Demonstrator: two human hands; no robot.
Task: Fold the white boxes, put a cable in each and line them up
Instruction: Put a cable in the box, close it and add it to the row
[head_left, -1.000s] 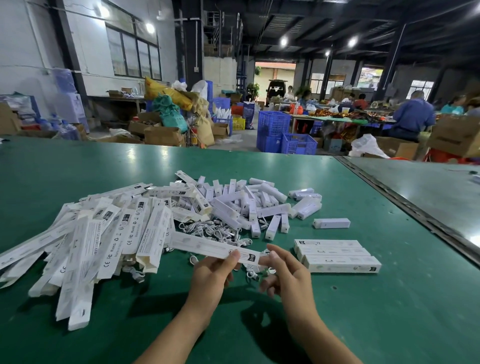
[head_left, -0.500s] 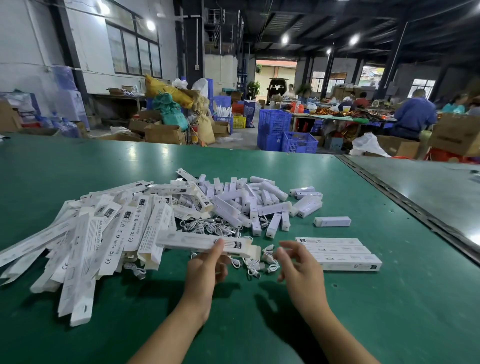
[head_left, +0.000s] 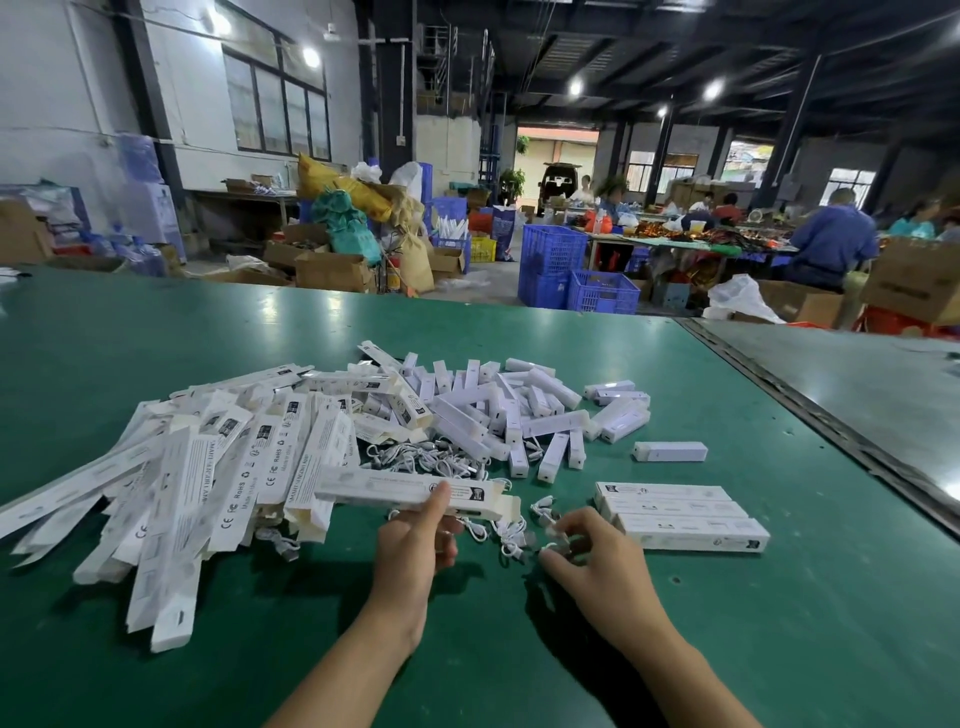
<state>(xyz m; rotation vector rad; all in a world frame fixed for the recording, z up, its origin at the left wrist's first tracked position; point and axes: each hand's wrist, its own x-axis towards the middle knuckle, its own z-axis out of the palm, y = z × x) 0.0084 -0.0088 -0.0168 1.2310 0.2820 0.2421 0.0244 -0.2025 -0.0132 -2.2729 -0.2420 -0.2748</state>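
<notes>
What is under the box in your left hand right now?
Below the held box, white cables lie on the green table near its right end. The left hand grips it from beneath, hiding whatever lies there.

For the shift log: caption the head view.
Left hand holds a white box; right hand pinches a cable beside lined-up boxes.

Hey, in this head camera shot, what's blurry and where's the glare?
Head view: the right hand and the cable it pinches are motion-blurred; the box the left hand holds is fairly sharp; ceiling lamps blow out white and sheen the green table.
</notes>
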